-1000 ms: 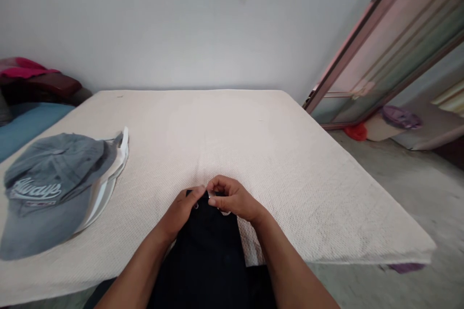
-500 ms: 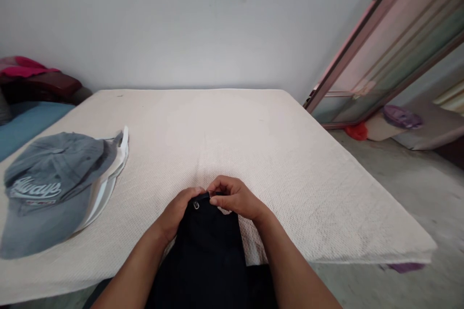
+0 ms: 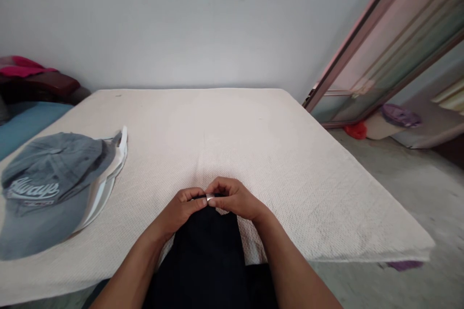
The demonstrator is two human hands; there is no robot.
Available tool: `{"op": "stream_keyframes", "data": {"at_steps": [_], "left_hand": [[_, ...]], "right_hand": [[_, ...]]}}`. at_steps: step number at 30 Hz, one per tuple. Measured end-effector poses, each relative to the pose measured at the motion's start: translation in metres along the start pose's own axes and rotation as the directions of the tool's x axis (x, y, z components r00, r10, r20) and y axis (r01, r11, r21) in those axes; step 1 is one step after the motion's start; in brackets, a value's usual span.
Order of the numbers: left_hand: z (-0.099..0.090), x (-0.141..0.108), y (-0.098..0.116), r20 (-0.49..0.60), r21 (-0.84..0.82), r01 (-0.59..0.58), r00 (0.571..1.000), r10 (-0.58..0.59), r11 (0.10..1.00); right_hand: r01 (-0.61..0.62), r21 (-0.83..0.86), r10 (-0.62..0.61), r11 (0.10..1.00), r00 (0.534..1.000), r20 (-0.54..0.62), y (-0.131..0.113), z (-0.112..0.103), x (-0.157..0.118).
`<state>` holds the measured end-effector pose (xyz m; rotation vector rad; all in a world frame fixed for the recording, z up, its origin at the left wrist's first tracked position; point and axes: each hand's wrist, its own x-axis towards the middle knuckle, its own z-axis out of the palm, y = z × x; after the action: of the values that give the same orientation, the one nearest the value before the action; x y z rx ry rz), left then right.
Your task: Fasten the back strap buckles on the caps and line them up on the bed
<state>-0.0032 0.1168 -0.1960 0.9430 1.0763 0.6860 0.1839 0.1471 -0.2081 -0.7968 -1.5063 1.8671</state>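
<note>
A black cap [image 3: 210, 251] lies at the front edge of the table, with a curved gap showing below its strap. At its top end a small silver buckle [image 3: 210, 197] sits on the strap between my hands. My left hand [image 3: 186, 206] pinches the strap just left of the buckle, thumb in front and fingers behind. From the right, my right hand [image 3: 235, 198] pinches the strap and the buckle's edge between thumb and fingers. The fingertips of both hands nearly meet and cover most of the strap.
Several caps lie stacked at the left, a grey cap [image 3: 54, 178] with white lettering on top. A cream textured cloth covers the table [image 3: 275, 154]. Behind stands a white wall [image 3: 163, 24]; a sliding glass door [image 3: 366, 58] is at the right, with a purple bundle [image 3: 401, 115] nearby.
My left thumb has come forward over the strap, covering the small metal eyelet seen before. The silver buckle now shows between my fingertips. The right hand has barely moved.
</note>
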Motion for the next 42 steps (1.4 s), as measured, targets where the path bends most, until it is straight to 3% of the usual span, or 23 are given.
{"op": "stream_keyframes", "data": {"at_steps": [5, 12, 16, 20, 23, 25, 28, 30, 33, 36, 38, 42], "left_hand": [[0.003, -0.002, 0.002, -0.001, 0.092, -0.098, 0.995, 0.099, 0.991], [0.005, -0.003, 0.001, -0.017, 0.14, -0.096, 0.995, 0.099, 0.986], [0.006, 0.0, -0.002, -0.042, 0.081, -0.08, 0.996, 0.084, 0.993], [0.007, -0.002, 0.001, -0.114, -0.198, -0.032, 0.993, 0.01, 0.98], [0.002, -0.003, 0.005, -0.169, -0.516, 0.012, 0.979, -0.116, 0.856], [-0.005, -0.001, 0.007, -0.152, -0.666, 0.032, 0.972, -0.177, 0.745], [-0.017, 0.004, 0.008, -0.089, -0.768, 0.007, 0.989, -0.117, 0.64], [-0.02, 0.005, 0.008, -0.007, -0.79, 0.052, 0.996, -0.094, 0.611], [-0.013, 0.0, 0.011, 0.105, -0.764, 0.178, 0.983, -0.153, 0.62], [-0.004, -0.009, 0.012, 0.132, -0.706, 0.236, 0.97, -0.203, 0.668], [-0.001, -0.014, 0.01, 0.136, -0.672, 0.254, 0.966, -0.222, 0.695], [-0.002, -0.018, 0.005, 0.083, -0.604, 0.219, 0.974, -0.213, 0.766]], "right_hand": [[-0.025, 0.047, 0.026, 0.999, 1.0, -0.013, -0.001, 0.001, 0.001], [-0.044, 0.077, 0.046, 0.996, 0.999, -0.029, 0.001, 0.003, 0.004], [-0.06, 0.12, 0.064, 0.991, 0.998, -0.025, 0.001, 0.004, 0.004], [-0.03, 0.18, 0.033, 0.983, 0.999, -0.015, -0.002, 0.005, 0.004], [0.001, 0.227, 0.005, 0.974, 1.0, -0.023, -0.006, 0.006, 0.002], [-0.04, 0.238, 0.042, 0.97, 0.999, -0.002, -0.008, 0.006, 0.0], [-0.174, 0.308, 0.158, 0.935, 0.985, 0.076, -0.008, 0.007, -0.002], [-0.192, 0.422, 0.162, 0.886, 0.981, 0.105, -0.006, 0.008, -0.002], [-0.017, 0.603, 0.062, 0.798, 0.997, -0.054, -0.004, 0.007, 0.001], [0.156, 0.667, 0.066, 0.729, 0.953, -0.295, -0.006, 0.003, 0.002], [0.19, 0.664, 0.113, 0.723, 0.916, -0.386, -0.007, -0.001, 0.002], [0.21, 0.658, 0.166, 0.723, 0.872, -0.46, -0.008, -0.011, -0.001]]}}
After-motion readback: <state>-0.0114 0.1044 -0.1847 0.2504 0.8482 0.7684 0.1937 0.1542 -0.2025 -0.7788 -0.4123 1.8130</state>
